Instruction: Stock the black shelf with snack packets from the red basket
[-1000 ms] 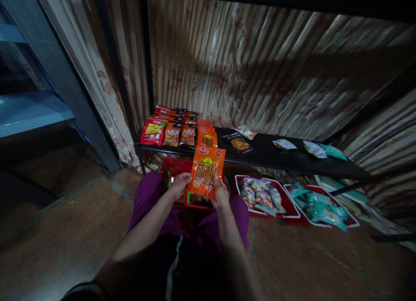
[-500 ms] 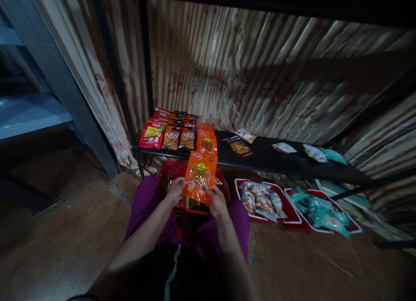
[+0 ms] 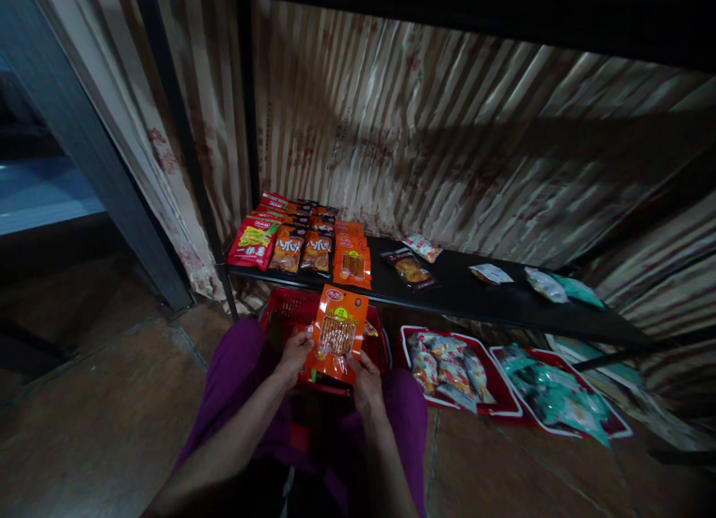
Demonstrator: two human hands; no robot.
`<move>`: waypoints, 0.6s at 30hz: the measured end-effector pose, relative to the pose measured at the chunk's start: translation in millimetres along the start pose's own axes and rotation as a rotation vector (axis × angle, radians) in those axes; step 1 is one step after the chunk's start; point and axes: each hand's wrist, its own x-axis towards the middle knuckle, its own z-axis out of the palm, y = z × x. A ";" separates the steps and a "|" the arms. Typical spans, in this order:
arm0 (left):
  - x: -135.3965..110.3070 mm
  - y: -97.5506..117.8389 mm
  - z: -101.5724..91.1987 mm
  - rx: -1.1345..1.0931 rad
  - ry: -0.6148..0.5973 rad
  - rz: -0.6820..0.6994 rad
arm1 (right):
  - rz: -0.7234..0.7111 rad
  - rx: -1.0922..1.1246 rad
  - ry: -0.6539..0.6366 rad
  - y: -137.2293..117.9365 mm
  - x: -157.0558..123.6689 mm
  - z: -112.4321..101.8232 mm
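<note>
Both of my hands hold an orange snack packet [image 3: 337, 333] with a clear window, upright above a red basket [image 3: 291, 309] between my knees. My left hand [image 3: 294, 356] grips its left edge, my right hand [image 3: 365, 370] its lower right corner. Just beyond, a low black shelf [image 3: 475, 294] carries rows of packets at its left end: red ones [image 3: 253, 240], dark orange ones [image 3: 305, 250] and a stack of matching orange packets [image 3: 352, 262].
Loose packets [image 3: 411, 264] lie scattered along the shelf to the right. Under it, two red trays [image 3: 492, 399] on the brown tiled floor hold mixed and teal packets [image 3: 551, 387]. A striped curtain hangs behind. A dark doorway opens at left.
The orange packet and both hands have come down and slightly left, closer to the basket. The view has shifted a little with my head.
</note>
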 end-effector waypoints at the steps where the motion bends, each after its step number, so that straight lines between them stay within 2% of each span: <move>1: 2.0 -0.7 1.5 0.005 -0.004 0.003 | 0.002 0.003 0.012 0.3 2.2 -2.0; 5: 11.6 0.9 11.4 0.020 -0.006 0.029 | -0.009 -0.012 0.013 -6.4 12.6 -5.7; 9: 26.8 11.3 28.3 0.048 -0.025 0.085 | -0.026 -0.007 0.016 -21.9 31.9 -3.5; 13: 50.2 23.7 48.2 0.052 0.000 0.118 | -0.059 -0.037 0.031 -40.3 60.2 0.7; 18: 84.2 37.5 73.2 0.101 0.041 0.165 | -0.127 -0.097 -0.023 -68.0 98.1 12.1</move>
